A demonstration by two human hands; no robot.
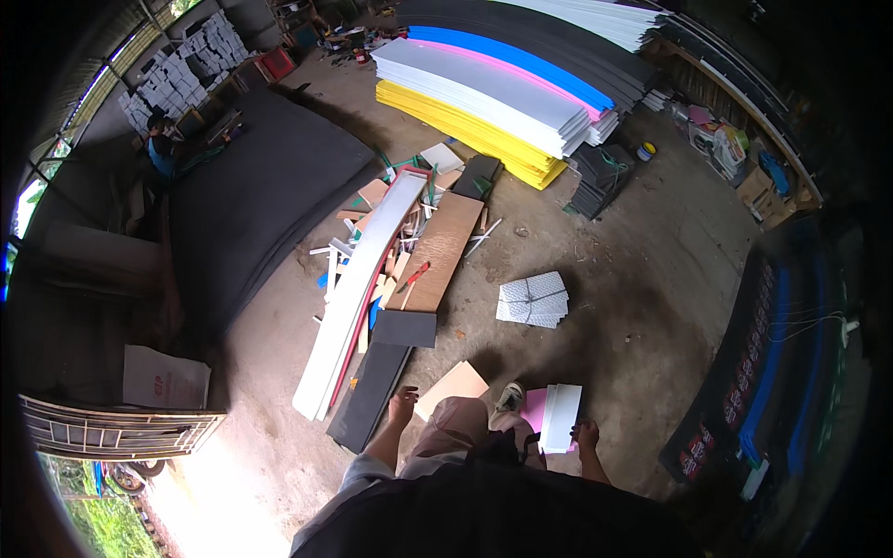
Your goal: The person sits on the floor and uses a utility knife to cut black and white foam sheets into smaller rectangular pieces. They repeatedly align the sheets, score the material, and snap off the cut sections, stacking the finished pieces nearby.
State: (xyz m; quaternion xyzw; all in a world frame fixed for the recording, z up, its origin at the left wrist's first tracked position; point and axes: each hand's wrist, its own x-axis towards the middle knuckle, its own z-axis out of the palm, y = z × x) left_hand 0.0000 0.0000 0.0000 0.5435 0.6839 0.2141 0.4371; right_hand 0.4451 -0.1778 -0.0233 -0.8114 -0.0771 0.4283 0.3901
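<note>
Head view, looking down: my hands are apart, one on either side of my knees. My right hand (pixel 586 434) is at the right edge of a few white sheets (pixel 562 411), its fingers seeming to touch them; I cannot tell whether they pinch the edge. These sheets lie to the right of my legs, overlapping a pink sheet (pixel 534 406) that shows along their left side. My left hand (pixel 403 406) has its fingers partly curled, and I cannot tell how far they are closed. It is just beside some tan sheets (pixel 454 386) in front of my left knee, and near a long black plank (pixel 370 400).

My shoe (pixel 510 397) shows between the tan sheets and the pink one. Farther ahead, a tied bundle of pale sheets (pixel 532 299) rests on the concrete floor (pixel 605 279). To its left, a red tool (pixel 417 272) lies on a brown board (pixel 441 246), with a long white panel (pixel 358 298) alongside and scraps (pixel 339 256) strewn around.

Beyond these, a white stack (pixel 479 88) sits on a yellow stack (pixel 465 133), with blue sheets (pixel 512 60) behind. Far to the left, a co-worker (pixel 160 149) is beside a broad black pile (pixel 270 177).
</note>
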